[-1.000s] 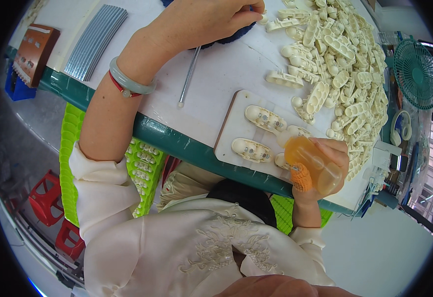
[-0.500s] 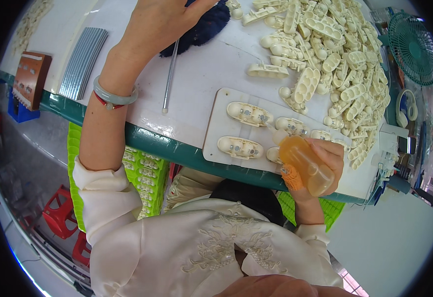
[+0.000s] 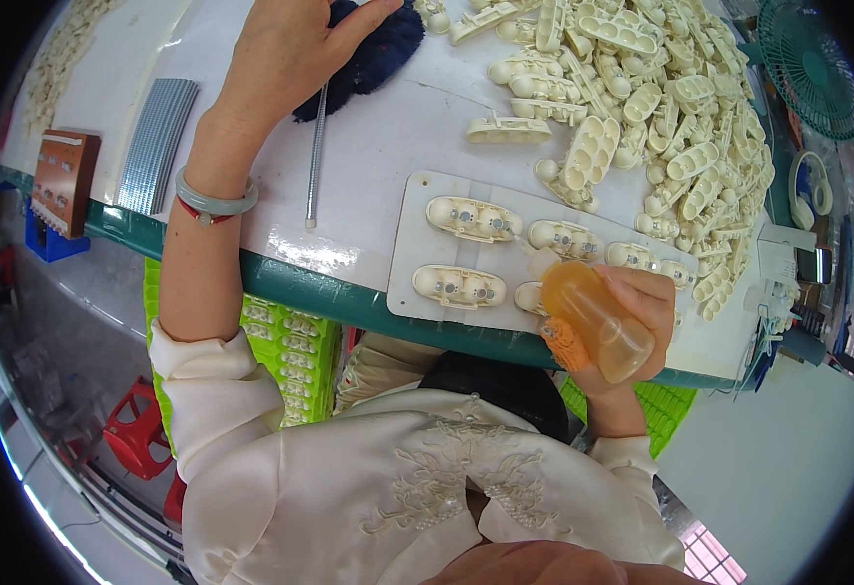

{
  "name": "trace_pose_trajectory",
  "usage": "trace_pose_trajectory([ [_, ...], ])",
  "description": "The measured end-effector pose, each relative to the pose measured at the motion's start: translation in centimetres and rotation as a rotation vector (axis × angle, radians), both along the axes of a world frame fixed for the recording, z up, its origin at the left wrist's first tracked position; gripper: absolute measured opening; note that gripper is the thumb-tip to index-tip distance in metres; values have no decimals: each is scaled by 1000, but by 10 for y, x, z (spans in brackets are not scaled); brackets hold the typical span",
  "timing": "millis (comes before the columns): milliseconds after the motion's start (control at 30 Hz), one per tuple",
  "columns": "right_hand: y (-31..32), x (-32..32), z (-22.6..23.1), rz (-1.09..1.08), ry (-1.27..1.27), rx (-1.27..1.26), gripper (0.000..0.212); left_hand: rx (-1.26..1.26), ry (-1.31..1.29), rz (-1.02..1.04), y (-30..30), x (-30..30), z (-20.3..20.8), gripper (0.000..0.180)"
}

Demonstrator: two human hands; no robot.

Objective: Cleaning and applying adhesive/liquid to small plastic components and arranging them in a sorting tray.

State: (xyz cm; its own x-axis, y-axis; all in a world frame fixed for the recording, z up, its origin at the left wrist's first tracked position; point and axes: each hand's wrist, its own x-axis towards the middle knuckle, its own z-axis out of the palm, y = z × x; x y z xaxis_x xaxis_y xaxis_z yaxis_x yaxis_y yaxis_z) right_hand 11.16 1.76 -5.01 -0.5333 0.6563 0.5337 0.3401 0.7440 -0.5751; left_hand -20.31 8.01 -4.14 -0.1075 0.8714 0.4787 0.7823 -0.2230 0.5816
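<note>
My right hand (image 3: 649, 310) grips a clear squeeze bottle (image 3: 593, 317) of amber liquid, tilted with its narrow tip towards the far left. Orange wrapping covers one finger. The tip is among the cream plastic shells (image 3: 474, 219) seated in rows on a white board (image 3: 405, 249); I cannot tell whether it touches one. Small silvery round pieces sit inside the shells. My left hand (image 3: 285, 54) is over a dark blue fluffy pad (image 3: 373, 54), its thumb stretched out; the other fingers are cut off by the upper edge. A thin metal rod (image 3: 317, 166) projects from beneath that hand.
A big heap of cream shells (image 3: 695, 156) covers the table's right side. A stack of silvery strips (image 3: 157, 146) and a brown block (image 3: 63, 183) lie at the left. Green trays (image 3: 319, 351) of shells stand below the edge, a green fan (image 3: 809, 73) at far right.
The whole view has shifted slightly, so the board and heap appear a little further left. Both hands keep nearly the same places; the bottle stays in my right hand.
</note>
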Motion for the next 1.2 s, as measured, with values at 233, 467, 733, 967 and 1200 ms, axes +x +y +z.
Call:
trace_pose_trajectory([
  [233,-7,27,0,-150,70,100,49,26,-11,-13,-1,4,6,10],
  [467,-10,42,-2,-135,-26,53,52,-16,140,-22,0,-15,-15,16],
  [733,-2,34,-6,-77,41,2,52,-36,130,-24,1,-13,-16,17],
  [967,-5,42,-6,-114,66,-2,52,-44,118,-8,1,-11,-15,17],
  [1200,-4,46,-11,-94,63,11,53,-53,117,9,2,-11,-16,17],
])
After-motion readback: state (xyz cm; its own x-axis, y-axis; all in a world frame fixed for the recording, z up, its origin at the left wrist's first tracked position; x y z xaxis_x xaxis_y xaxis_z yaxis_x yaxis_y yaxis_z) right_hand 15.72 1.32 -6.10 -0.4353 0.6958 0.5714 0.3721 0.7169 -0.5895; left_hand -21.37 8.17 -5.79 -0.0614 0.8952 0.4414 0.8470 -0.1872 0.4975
